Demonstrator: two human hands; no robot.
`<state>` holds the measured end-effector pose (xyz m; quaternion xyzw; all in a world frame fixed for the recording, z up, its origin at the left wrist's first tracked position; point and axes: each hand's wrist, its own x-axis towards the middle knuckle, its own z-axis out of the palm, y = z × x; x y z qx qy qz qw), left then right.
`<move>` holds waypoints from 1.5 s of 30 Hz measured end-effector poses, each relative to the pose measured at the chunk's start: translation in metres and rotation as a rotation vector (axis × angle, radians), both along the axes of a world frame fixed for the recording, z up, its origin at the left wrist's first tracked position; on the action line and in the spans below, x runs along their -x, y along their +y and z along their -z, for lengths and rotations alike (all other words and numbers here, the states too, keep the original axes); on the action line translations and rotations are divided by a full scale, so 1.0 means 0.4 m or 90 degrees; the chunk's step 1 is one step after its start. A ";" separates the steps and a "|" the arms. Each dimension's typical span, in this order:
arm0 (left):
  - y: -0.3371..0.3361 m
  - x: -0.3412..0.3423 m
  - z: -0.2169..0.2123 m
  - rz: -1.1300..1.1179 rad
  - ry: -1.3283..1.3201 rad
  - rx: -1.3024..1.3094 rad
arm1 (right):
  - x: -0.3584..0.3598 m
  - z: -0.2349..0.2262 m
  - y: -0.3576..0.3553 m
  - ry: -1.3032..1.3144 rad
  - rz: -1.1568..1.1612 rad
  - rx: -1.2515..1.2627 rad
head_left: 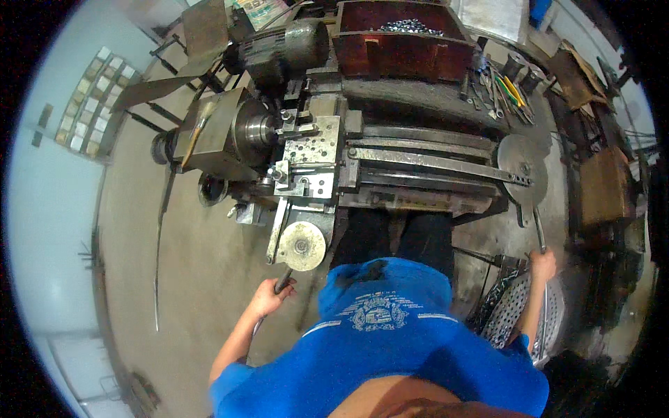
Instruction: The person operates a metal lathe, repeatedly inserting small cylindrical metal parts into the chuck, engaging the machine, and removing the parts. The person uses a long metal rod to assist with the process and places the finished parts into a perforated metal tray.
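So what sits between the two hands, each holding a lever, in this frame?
In the head view, the person's own blue shirt and dark trousers fill the stretch between the left hand and the right hand, with the lathe bed just above.

The person wears a bright blue short-sleeved shirt (390, 334) with a pale round emblem and thin pale stripes printed across the chest. Below it show dark trousers (397, 237). Both forearms are bare, and neither the left hand (268, 296) nor the right hand (542, 265) is gloved.
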<state>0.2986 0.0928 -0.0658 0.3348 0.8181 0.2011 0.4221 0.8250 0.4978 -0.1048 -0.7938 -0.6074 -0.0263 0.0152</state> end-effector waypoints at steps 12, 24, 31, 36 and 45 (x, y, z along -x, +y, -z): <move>-0.006 0.036 0.022 0.039 -0.039 0.000 | -0.188 0.055 0.421 -0.327 -0.098 -0.024; -0.039 0.474 0.145 -0.256 0.167 -0.134 | -0.081 0.138 0.252 -0.016 -0.283 -0.285; 0.038 0.742 0.308 0.013 0.593 0.111 | 0.110 0.124 0.024 0.184 -0.201 -0.101; 0.143 0.651 0.420 -0.331 0.608 0.098 | 0.182 0.066 -0.020 0.211 -0.111 -0.012; 0.037 0.720 0.377 0.042 0.608 0.124 | 0.398 -0.215 0.091 0.196 -0.325 -0.131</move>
